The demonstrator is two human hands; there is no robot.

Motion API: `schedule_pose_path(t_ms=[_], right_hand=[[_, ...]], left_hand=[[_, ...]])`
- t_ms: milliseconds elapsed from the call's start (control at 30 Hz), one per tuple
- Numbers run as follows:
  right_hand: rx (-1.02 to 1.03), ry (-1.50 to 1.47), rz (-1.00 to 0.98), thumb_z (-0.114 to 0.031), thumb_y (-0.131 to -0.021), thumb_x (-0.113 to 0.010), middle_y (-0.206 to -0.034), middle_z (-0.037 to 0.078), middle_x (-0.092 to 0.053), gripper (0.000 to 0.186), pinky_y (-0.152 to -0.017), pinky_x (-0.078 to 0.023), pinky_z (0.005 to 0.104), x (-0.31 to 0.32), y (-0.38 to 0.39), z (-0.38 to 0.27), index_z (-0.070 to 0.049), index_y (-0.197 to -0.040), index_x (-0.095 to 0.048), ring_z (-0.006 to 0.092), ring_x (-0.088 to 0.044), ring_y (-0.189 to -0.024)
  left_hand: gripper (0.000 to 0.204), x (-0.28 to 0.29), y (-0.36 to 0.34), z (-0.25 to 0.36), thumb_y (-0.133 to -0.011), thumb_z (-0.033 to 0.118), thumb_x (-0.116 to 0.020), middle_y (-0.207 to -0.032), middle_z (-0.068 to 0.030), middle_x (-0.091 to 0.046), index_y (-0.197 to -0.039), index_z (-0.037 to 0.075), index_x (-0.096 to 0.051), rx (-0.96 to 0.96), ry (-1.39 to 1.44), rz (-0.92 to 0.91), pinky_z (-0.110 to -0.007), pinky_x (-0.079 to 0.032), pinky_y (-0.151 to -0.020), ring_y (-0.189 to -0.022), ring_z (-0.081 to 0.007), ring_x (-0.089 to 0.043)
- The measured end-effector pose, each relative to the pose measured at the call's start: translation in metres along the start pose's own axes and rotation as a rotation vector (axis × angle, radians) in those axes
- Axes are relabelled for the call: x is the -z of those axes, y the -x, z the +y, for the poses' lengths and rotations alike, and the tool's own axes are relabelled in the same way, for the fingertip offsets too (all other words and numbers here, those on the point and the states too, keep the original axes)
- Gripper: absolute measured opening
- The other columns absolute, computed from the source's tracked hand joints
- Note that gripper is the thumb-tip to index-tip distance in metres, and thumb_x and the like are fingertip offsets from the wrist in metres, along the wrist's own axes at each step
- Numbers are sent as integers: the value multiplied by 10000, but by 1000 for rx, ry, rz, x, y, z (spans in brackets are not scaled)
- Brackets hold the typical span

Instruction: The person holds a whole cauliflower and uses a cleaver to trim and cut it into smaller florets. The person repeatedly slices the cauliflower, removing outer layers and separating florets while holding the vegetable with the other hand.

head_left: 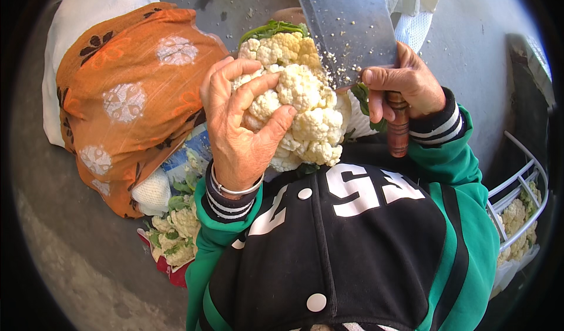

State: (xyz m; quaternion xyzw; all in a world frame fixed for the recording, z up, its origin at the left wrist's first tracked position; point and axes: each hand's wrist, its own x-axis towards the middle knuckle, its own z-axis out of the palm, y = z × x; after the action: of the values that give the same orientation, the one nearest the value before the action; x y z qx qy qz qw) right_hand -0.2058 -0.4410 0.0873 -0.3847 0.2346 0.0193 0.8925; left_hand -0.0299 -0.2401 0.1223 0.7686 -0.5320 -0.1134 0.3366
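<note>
My left hand [241,119] grips a large pale cauliflower [305,96] held in front of my chest, fingers curved over its florets and thumb on its near side. Green leaf stubs show at its far edge. In my right hand [411,84] is a cleaver [346,19] with a broad grey blade and a turned wooden handle. My thumb lies along the base of the blade. Small white crumbs cling to the blade, whose edge is beside the cauliflower; whether they touch I cannot tell. A green leaf [361,99] hangs between the cauliflower and the handle.
An orange flower-patterned cloth [141,66] bulges at the left. Below it, cauliflower pieces [176,237] with leaves lie on something red. At the right, a pale slatted frame [523,181] stands by more cauliflower [516,228]. White crumbs dot the grey floor [470,43].
</note>
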Motion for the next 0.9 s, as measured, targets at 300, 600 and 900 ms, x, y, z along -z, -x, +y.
schedule_pose_path(t_ms=[300, 600, 900], right_hand=[[-63, 108, 64, -88, -912, -655, -640, 125, -690, 169, -363, -413, 219, -3, 1, -2, 7, -1051, -650, 122, -572, -397], [-90, 132, 70, -109, -918, -655, -620, 132, -682, 149, -373, -416, 221, -11, 3, 2, 23, -984, -681, 119, -566, -397], [-50, -94, 22, -111, -914, -677, -597, 119, -654, 152, -383, -417, 226, -7, 0, 10, 20, -985, -649, 133, -557, -413]], left_hand=[[388, -1, -1, 1, -674, 97, -805, -1186, -115, -574, -1043, 52, -693, -15, -30, -11, -479, -373, -1049, -1223, -358, -463], [386, -2, 0, 1, -668, 92, -808, -1174, -109, -578, -1036, 54, -698, -18, -29, -5, -478, -370, -1049, -1220, -356, -464], [387, -1, 3, 1, -686, 125, -816, -1181, -107, -568, -1047, 56, -696, -9, -34, 4, -479, -369, -1047, -1225, -355, -456]])
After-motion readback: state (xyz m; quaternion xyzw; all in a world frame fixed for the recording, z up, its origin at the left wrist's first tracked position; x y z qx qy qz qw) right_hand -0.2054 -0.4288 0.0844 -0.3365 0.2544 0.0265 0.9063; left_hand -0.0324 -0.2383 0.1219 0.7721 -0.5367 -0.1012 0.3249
